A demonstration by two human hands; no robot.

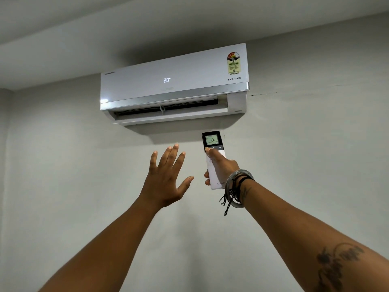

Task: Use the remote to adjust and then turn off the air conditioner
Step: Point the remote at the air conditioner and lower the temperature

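On a grey wall (294, 144) hangs the air conditioner (174, 81), reading 20. Right hand (221, 167) grips the remote (213, 152), thumb pressing; left hand (166, 178) is spread wide, holding nothing.

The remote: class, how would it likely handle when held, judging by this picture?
The remote is probably light: the right hand holds it up alone. Likely stiff, since it keeps straight under the thumb. Its smooth white casing may be slippery.

A grey wall (294, 144) carries the white air conditioner (174, 81), mounted high just under the ceiling (105, 28); its front shows 20, and its bottom flap hangs open.
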